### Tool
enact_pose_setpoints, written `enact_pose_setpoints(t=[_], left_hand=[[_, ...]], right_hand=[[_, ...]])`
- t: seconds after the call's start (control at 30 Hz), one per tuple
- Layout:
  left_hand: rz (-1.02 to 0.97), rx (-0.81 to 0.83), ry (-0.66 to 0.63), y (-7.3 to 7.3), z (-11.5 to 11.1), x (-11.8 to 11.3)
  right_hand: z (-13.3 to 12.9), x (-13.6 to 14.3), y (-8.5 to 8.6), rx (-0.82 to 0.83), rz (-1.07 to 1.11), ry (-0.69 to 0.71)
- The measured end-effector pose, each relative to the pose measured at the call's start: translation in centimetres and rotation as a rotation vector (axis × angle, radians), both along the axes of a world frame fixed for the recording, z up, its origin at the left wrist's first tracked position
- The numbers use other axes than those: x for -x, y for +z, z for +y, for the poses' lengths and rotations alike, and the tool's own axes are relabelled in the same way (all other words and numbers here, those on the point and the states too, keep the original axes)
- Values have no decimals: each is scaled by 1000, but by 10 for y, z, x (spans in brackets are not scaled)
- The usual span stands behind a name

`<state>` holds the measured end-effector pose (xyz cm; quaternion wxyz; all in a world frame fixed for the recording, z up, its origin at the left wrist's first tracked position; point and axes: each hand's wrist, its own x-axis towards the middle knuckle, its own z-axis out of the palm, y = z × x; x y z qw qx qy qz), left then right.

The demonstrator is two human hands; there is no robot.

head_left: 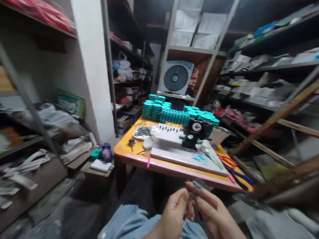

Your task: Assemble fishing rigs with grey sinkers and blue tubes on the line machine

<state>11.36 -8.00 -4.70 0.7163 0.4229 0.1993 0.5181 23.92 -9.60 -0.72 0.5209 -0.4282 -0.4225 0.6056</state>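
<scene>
Over my lap, in front of the table edge, my left hand (176,206) and my right hand (211,205) meet with fingertips pinched together. Something small and greyish sits between them, too blurred to name. Beyond them a white board (171,149) lies on the orange table (132,153), bearing a small black device (191,136) with a round white dial. A row of short black pieces (170,128) lies along the board's far edge. Scissors (211,156) and blue scraps (200,159) are on its right part.
Stacks of teal spools (156,111) stand at the table's back. A tray of small dark parts (143,132) is on the left; a white cup (219,134), red-handled scissors (227,161) and blue-handled pliers (240,176) are on the right. Loaded shelves (269,68) and a fan (175,78) surround it.
</scene>
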Motion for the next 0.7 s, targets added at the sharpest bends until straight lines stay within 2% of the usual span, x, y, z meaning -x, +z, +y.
enact_pose_setpoints(t=[0.07,0.27,0.37,0.53,0.7], left_hand=[[-32,37,10,4,0,3],[-84,141,-58,10,0,15],[-68,163,-93,9,2,20],[-16,182,-100,6,-1,22],[48,173,-9,-1,-7,22]], right_hand=[[0,5,-1,-39,-1,-5],[1,-3,-27,-122,-51,-20],[4,0,-34,-149,-82,-3],[8,16,-31,-146,-28,91],[5,22,-26,-138,55,169]])
